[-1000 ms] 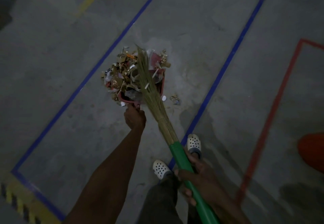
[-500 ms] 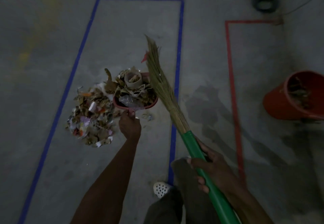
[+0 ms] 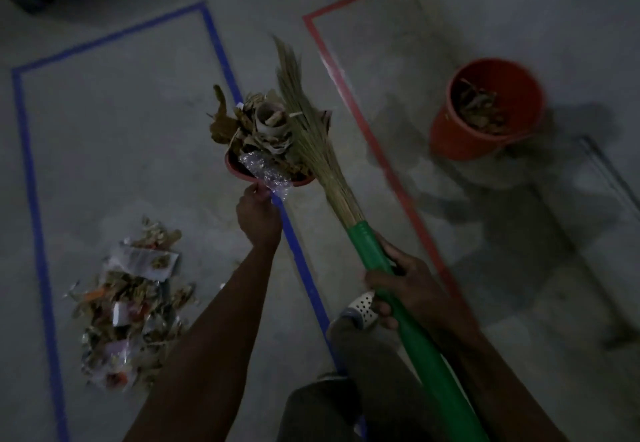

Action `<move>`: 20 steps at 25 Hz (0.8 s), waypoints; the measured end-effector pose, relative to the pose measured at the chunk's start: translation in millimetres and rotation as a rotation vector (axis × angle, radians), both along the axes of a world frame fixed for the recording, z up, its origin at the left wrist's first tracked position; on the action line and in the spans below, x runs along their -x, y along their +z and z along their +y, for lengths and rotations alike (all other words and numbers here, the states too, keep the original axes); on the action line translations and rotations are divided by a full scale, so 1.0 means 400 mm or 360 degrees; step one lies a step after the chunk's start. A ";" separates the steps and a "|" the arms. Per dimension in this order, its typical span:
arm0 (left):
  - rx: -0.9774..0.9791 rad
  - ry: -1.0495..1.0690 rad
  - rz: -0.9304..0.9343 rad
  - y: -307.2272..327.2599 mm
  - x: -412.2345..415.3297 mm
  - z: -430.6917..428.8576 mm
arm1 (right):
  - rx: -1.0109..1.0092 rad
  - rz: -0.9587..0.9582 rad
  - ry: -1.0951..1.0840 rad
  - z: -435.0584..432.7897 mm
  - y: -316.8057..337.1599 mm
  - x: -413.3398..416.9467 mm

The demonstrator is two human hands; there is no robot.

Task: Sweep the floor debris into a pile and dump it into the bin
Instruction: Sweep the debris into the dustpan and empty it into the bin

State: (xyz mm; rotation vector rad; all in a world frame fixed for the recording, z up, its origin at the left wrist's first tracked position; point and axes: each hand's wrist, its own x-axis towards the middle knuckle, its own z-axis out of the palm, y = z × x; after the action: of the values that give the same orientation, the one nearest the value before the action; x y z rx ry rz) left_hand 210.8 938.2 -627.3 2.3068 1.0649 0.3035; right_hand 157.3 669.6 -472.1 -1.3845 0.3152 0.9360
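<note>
Broom (image 3: pixel 426 348) comes nearest: my right hand (image 3: pixel 412 289) is wrapped round its green shaft just below the bristles, holding it slanted up and away from me. My shoe (image 3: pixel 360 308) shows beside that hand, close to the blue tape (image 3: pixel 301 261) on the floor.

My left hand (image 3: pixel 259 221), arm stretched forward, is closed on the handle of the red dustpan (image 3: pixel 232 163) and holds it up off the floor. To the left, inside the blue rectangle, a pile of debris (image 3: pixel 128 313) lies on the floor, well apart from the pan.

The pan is heaped with its load (image 3: pixel 258 126) of curled paper, dry leaves and a scrap of bubble wrap that droops over the near rim. The bristles (image 3: pixel 306 130) lie against the right side of the heap; I judge they are pinning it in.

Farthest off, past the red tape (image 3: pixel 381 150), stands the orange bin (image 3: pixel 450 136), with scraps already inside it.

So I judge I am mid-carry with one panful. Next, the pan has to travel right, across the red line, kept level with the bristles against the load. Over the bin's mouth it gets tipped. The loose wrap looks likeliest to slip. After that, the floor pile needs another scoop.
</note>
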 end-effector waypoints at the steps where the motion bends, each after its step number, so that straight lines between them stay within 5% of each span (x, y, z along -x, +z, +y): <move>1: 0.0011 -0.0066 0.0004 0.012 -0.047 -0.031 | -0.0009 0.0010 -0.0055 -0.015 0.002 -0.030; 20: 0.0115 -0.0741 0.0060 0.081 -0.649 -0.333 | -0.0004 0.0038 -0.0867 -0.169 0.091 -0.321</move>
State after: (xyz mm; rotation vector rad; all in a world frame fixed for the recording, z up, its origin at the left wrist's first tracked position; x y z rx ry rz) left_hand 470.5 805.0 -594.8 2.4164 0.5173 0.0363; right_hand 285.7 601.9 -435.7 -1.1953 0.6694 0.4997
